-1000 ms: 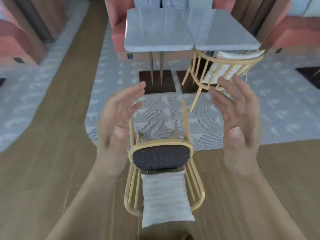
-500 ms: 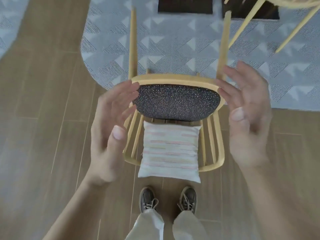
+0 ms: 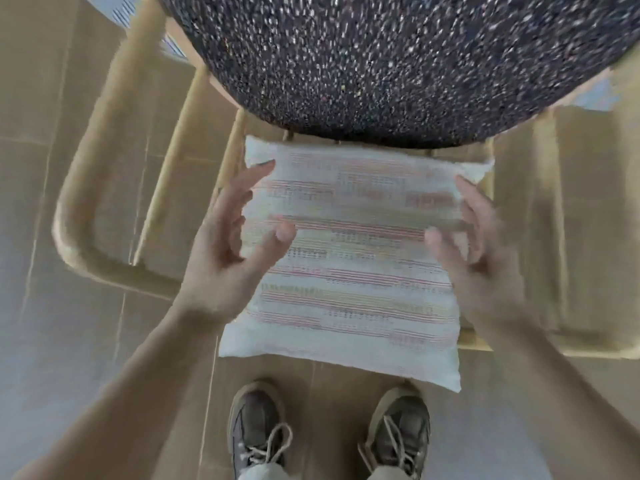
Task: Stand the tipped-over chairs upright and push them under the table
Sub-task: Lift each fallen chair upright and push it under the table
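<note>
A light wooden chair (image 3: pixel 79 251) lies tipped on its back on the floor, very close below me. Its dark speckled seat pad (image 3: pixel 398 60) fills the top of the view. A white cushion with red and yellow stripes (image 3: pixel 349 271) lies on the chair's backrest spindles. My left hand (image 3: pixel 235 251) hovers at the cushion's left edge, fingers spread and loosely bent. My right hand (image 3: pixel 485 258) hovers at its right edge, fingers spread, blurred. Neither hand grips anything. The table is out of view.
My two shoes (image 3: pixel 259 431) stand on the wooden floor just below the cushion. A corner of the patterned grey rug (image 3: pixel 121 12) shows at the top left. The chair's curved back rail (image 3: pixel 588 344) runs along both sides.
The view has dropped much closer to the tipped chair. Both hands have moved down from beside the seat pad to the two sides of the striped cushion.
</note>
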Motion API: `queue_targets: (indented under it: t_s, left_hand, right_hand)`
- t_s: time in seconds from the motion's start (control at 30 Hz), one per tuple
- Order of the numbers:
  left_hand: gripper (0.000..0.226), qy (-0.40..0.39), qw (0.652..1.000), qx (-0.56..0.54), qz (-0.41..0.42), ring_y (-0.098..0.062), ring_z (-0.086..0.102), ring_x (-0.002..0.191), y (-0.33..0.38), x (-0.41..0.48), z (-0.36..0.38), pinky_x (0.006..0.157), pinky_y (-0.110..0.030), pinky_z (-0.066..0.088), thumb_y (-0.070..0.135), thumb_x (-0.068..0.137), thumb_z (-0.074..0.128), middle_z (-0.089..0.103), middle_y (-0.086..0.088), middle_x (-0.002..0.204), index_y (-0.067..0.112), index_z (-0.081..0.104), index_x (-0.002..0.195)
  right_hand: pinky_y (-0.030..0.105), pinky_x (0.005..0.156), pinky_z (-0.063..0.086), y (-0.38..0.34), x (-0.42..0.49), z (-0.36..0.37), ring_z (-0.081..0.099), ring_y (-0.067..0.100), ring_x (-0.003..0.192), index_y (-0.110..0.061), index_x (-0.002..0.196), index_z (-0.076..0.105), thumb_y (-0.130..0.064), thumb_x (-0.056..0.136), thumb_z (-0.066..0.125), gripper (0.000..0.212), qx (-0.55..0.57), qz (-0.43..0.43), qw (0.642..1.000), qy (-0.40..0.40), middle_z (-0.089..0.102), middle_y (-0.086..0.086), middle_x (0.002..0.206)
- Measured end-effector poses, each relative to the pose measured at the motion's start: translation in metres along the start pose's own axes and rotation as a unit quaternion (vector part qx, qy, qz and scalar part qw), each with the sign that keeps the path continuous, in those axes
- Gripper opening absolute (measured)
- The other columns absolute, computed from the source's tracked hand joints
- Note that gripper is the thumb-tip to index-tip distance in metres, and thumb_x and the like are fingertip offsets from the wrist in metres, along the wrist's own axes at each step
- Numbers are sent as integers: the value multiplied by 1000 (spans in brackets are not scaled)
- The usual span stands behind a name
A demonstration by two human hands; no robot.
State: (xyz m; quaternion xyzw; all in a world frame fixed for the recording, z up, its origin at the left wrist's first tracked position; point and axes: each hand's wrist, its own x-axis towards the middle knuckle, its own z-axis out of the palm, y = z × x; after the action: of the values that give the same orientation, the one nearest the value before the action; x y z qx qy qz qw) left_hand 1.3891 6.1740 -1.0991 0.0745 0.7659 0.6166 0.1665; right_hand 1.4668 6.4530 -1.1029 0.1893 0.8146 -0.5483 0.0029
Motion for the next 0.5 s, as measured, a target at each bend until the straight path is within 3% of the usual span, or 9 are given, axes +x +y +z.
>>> queue_targets:
  t_s: [0.07, 0.13, 0.2, 0.3, 0.4, 0.5]
  left_hand:
    - [79, -8, 999, 44, 9, -35, 41, 152, -43, 7, 3, 119, -67, 35, 67, 89, 72, 50, -9, 158, 27, 48, 153]
    - [84, 5, 997, 82, 13, -21, 27, 160, -77, 13, 7, 125, -58, 32, 72, 85, 73, 36, 0, 167, 37, 44, 155]
    - [96, 18, 996, 92, 3, -13, 18, 162, -106, 16, 9, 128, -51, 30, 76, 78, 77, 25, 4, 172, 40, 39, 158]
    - [110, 35, 997, 2, -68, -17, 46, 150, -130, 16, 7, 117, -53, 47, 68, 68, 89, 44, 6, 164, 50, 30, 159]
    - [108, 25, 993, -62, -97, -19, 62, 136, -140, 20, 7, 100, -41, 60, 41, 72, 88, 59, 6, 151, 47, 27, 160]
    - [97, 25, 991, -67, -111, -21, 70, 125, -128, 23, 9, 94, -41, 63, 39, 74, 87, 68, 4, 141, 49, 36, 156]
  right_hand:
    - [43, 129, 26, 39, 7, 7, 24, 2, 157, -34, 159, 37, -63, 81, 68, 89, -34, -5, 999, -12, 32, -18, 167]
    - [29, 127, 27, 68, 12, 11, 20, -3, 157, -45, 159, 31, -68, 77, 75, 96, -38, -9, 999, -9, 24, -20, 170]
    - [20, 115, 42, 91, 15, 14, 35, -4, 150, -56, 155, 27, -74, 72, 79, 100, 21, 1, 1000, 2, 34, -26, 164]
    - [27, 91, 61, 110, 15, 16, 62, 0, 127, -61, 150, 33, -70, 62, 89, 104, 129, 98, 986, 25, 59, -27, 144]
    - [41, 88, 64, 118, 15, 18, 74, 12, 114, -55, 136, 55, -67, 62, 89, 82, 155, 138, 978, 17, 72, -13, 130]
    - [44, 83, 63, 101, 14, 21, 78, 15, 101, -55, 116, 69, -48, 76, 88, 45, 166, 157, 973, 27, 79, -10, 116]
